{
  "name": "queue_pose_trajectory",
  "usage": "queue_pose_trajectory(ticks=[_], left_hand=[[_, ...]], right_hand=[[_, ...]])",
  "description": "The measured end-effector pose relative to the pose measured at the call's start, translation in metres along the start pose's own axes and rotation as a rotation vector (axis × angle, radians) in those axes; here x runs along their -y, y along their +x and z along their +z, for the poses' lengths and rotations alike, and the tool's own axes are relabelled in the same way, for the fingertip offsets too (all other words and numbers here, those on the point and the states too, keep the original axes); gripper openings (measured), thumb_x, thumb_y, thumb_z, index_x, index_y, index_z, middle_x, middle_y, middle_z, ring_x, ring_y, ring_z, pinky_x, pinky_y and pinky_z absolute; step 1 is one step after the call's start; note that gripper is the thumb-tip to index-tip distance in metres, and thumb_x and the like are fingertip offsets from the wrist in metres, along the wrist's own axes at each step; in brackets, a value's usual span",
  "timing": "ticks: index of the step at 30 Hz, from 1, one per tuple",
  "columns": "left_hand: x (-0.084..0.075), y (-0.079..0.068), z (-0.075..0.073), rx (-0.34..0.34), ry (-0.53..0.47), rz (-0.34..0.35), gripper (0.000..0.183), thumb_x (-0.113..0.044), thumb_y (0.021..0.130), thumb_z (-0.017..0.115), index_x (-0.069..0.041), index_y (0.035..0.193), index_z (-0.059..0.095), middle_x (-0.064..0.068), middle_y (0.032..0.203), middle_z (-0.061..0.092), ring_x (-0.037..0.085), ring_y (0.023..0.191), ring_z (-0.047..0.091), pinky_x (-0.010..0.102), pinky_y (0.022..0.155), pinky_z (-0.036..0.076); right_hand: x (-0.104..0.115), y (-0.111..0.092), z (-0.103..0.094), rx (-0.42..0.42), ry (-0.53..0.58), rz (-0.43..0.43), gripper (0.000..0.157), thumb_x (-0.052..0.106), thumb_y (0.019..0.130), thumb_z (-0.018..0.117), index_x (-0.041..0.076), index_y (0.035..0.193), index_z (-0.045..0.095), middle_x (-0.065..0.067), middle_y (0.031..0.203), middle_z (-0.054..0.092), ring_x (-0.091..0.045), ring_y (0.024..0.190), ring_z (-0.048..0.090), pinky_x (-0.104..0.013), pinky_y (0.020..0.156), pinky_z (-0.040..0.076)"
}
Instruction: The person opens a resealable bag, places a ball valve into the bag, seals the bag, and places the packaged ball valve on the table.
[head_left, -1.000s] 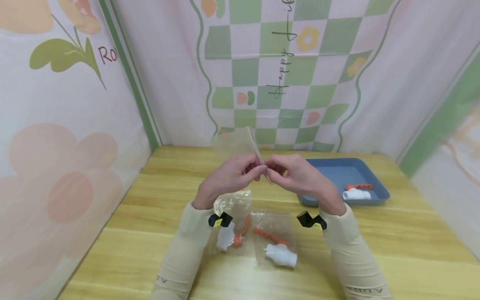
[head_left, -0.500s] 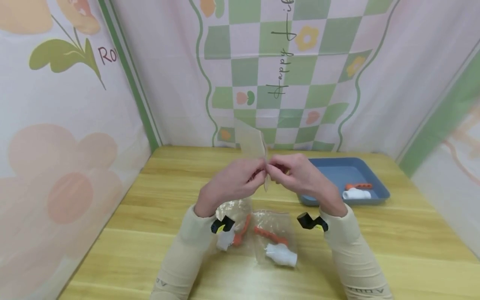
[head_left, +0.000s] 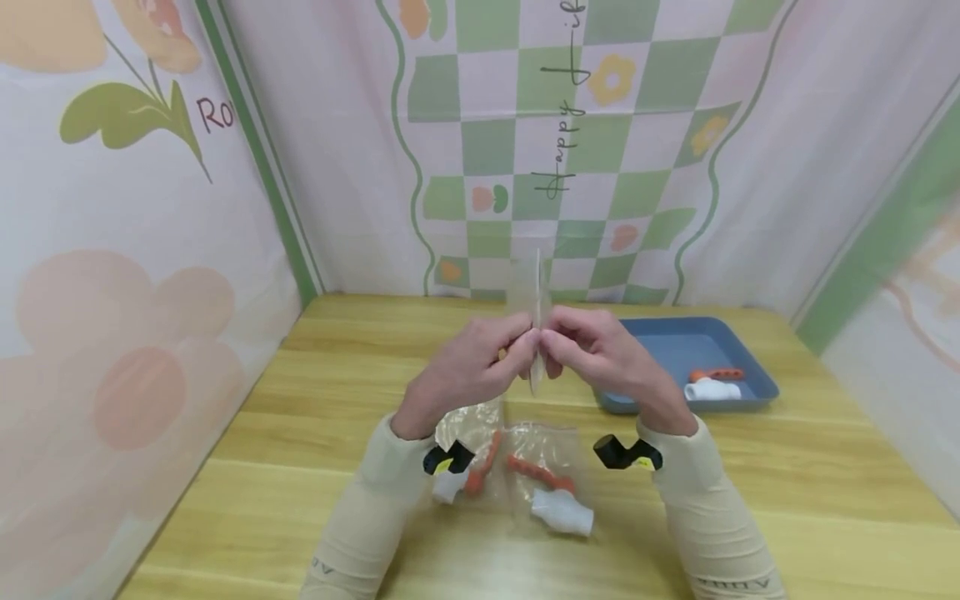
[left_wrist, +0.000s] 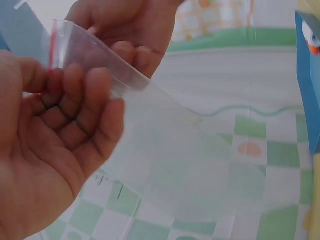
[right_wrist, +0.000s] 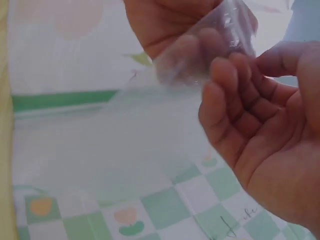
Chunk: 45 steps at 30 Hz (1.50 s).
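Note:
A clear zip-lock bag (left_wrist: 175, 150) with a red line along its mouth is held up over the table. My left hand (head_left: 480, 358) pinches one side of the mouth between thumb and fingers. Opposite it, my right hand (head_left: 600, 346) pinches the other side, the fingertips of both hands close together. In the head view the bag stands nearly edge-on; through its film in the right wrist view the left fingers show. No contents show inside it. Below the hands lie two more clear bags, the left one (head_left: 471, 421) partly behind my left wrist, the right one (head_left: 555, 442) fully in view.
Each lying bag contains a white pipe fitting (head_left: 562, 511) and an orange handle (head_left: 534, 471). A blue tray (head_left: 678, 337) stands at the back right of the wooden table (head_left: 360, 350), with another white fitting (head_left: 712, 389) and orange handle (head_left: 723, 374) in it. Printed curtains surround the table.
The held bag has turned from slanting leftward to upright and edge-on, its top edge shifting right. Both hands keep pinching its mouth; the left hand has moved slightly right.

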<state>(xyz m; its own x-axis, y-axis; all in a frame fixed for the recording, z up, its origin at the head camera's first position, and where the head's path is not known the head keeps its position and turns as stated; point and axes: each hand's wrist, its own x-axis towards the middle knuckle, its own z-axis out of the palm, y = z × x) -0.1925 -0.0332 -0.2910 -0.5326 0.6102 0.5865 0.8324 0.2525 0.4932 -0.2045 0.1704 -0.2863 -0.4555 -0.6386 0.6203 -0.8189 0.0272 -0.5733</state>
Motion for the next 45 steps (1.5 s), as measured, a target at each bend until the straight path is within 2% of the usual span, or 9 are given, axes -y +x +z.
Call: queue_pose_trajectory(ticks=[5, 12, 19, 27, 32, 37, 42, 45], left_hand=[[-0.0026, 0.0006, 0.0021, -0.011, -0.124, 0.01, 0.026, -0.007, 0.103, 0.046, -0.009, 0.078, 0.054, 0.001, 0.066, 0.059, 0.004, 0.058, 0.05, 0.02, 0.053, 0.04], [-0.0041, 0.0004, 0.0032, -0.006, -0.184, 0.055, 0.024, -0.001, 0.102, 0.045, -0.006, 0.082, 0.057, 0.003, 0.067, 0.059, 0.011, 0.06, 0.054, 0.02, 0.056, 0.045], [-0.0053, 0.0015, 0.0057, -0.026, -0.254, 0.092, 0.022, 0.005, 0.1, 0.042, -0.001, 0.087, 0.06, 0.008, 0.072, 0.065, 0.006, 0.061, 0.055, 0.023, 0.057, 0.051], [-0.0065, 0.0014, 0.0072, -0.041, -0.264, 0.076, 0.024, 0.005, 0.1, 0.04, 0.0, 0.088, 0.059, 0.01, 0.072, 0.065, 0.006, 0.06, 0.055, 0.021, 0.055, 0.051], [-0.0102, 0.0011, 0.0059, -0.039, -0.233, 0.099, 0.023, 0.004, 0.1, 0.039, -0.001, 0.088, 0.057, 0.008, 0.07, 0.062, 0.012, 0.059, 0.055, 0.02, 0.055, 0.049], [-0.0099, 0.0007, 0.0059, -0.032, -0.221, 0.121, 0.022, 0.007, 0.099, 0.038, -0.001, 0.088, 0.056, 0.008, 0.069, 0.06, 0.012, 0.059, 0.054, 0.019, 0.055, 0.048], [-0.0101, 0.0014, 0.007, -0.037, -0.22, 0.131, 0.022, 0.008, 0.099, 0.04, -0.002, 0.086, 0.055, 0.007, 0.067, 0.058, 0.012, 0.058, 0.053, 0.019, 0.054, 0.047], [-0.0086, 0.0019, 0.0079, -0.043, -0.207, 0.131, 0.022, 0.006, 0.099, 0.042, -0.003, 0.083, 0.054, 0.006, 0.067, 0.057, 0.009, 0.058, 0.051, 0.019, 0.054, 0.045]], right_hand=[[0.0035, -0.0001, 0.0006, -0.009, 0.08, -0.033, 0.02, 0.011, 0.102, 0.05, 0.003, 0.086, 0.06, -0.005, 0.068, 0.058, -0.012, 0.057, 0.056, -0.022, 0.051, 0.048], [0.005, -0.0005, 0.0046, -0.005, 0.174, -0.052, 0.022, 0.013, 0.103, 0.048, 0.0, 0.089, 0.059, -0.008, 0.07, 0.059, -0.012, 0.059, 0.058, -0.026, 0.052, 0.051], [0.0082, 0.0013, 0.0081, -0.028, 0.198, -0.08, 0.028, 0.017, 0.104, 0.046, 0.0, 0.084, 0.056, -0.006, 0.068, 0.054, -0.012, 0.059, 0.058, -0.026, 0.051, 0.051], [0.0084, 0.0011, 0.0084, -0.038, 0.21, -0.092, 0.028, 0.016, 0.104, 0.047, 0.0, 0.083, 0.055, -0.006, 0.067, 0.052, -0.012, 0.057, 0.058, -0.026, 0.05, 0.051], [0.0069, 0.0013, 0.0078, -0.028, 0.236, -0.15, 0.026, 0.014, 0.104, 0.047, -0.001, 0.083, 0.056, -0.006, 0.066, 0.051, -0.012, 0.057, 0.057, -0.024, 0.05, 0.051], [0.0043, 0.0013, 0.0073, -0.028, 0.255, -0.179, 0.026, 0.014, 0.104, 0.048, -0.001, 0.083, 0.056, -0.006, 0.066, 0.052, -0.011, 0.057, 0.057, -0.024, 0.049, 0.051], [0.0048, 0.0004, 0.0064, -0.032, 0.252, -0.163, 0.027, 0.014, 0.104, 0.048, -0.001, 0.083, 0.056, -0.006, 0.066, 0.053, -0.012, 0.056, 0.057, -0.024, 0.049, 0.05], [0.007, -0.0008, 0.0054, -0.057, 0.212, -0.108, 0.027, 0.013, 0.103, 0.048, 0.0, 0.082, 0.058, -0.006, 0.064, 0.053, -0.012, 0.055, 0.057, -0.024, 0.05, 0.051]])
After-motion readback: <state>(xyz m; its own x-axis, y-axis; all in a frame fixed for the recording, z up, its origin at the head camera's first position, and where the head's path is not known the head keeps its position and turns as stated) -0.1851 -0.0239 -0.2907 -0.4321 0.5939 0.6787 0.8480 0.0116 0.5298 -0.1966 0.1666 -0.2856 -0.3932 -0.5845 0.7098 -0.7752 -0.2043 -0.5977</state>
